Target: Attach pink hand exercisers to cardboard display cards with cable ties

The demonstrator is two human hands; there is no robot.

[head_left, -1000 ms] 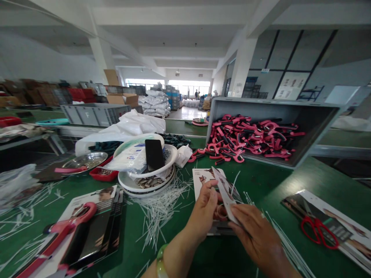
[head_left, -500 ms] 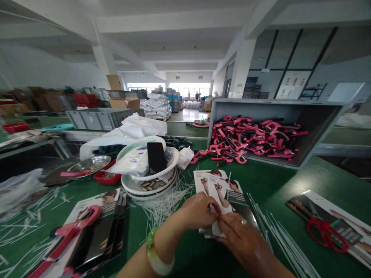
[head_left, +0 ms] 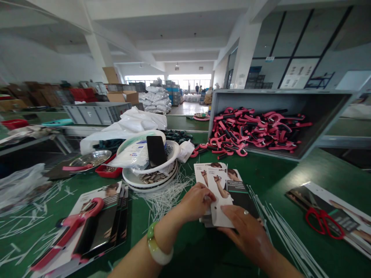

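Note:
A stack of printed packaging cards [head_left: 240,197] lies on the green table before me, the top card [head_left: 218,214] white along its left part with small holes. My left hand [head_left: 194,202], a green and white bangle on its wrist, is at that card's left edge. Its fingers are curled and pinched together; what is between them is hidden. My right hand [head_left: 245,227], wearing a ring, grips the lower right of the top card, fingers over it and thumb at the bottom edge. Just right of the stack lies a bundle of white cable ties [head_left: 282,235].
A grey crate [head_left: 319,127] tipped on its side holds pink-and-black hand grips [head_left: 255,127]. Red scissors [head_left: 324,222] rest on cards at right. Leftward are a pink hand grip [head_left: 69,231] on cards, scattered tie offcuts [head_left: 165,197], and a phone [head_left: 156,150] on stacked bowls.
My hands have moved apart, uncovering more of the top card. The left hand shifted left and up; the right lies lower. A thin white strip standing over the cards is no longer visible.

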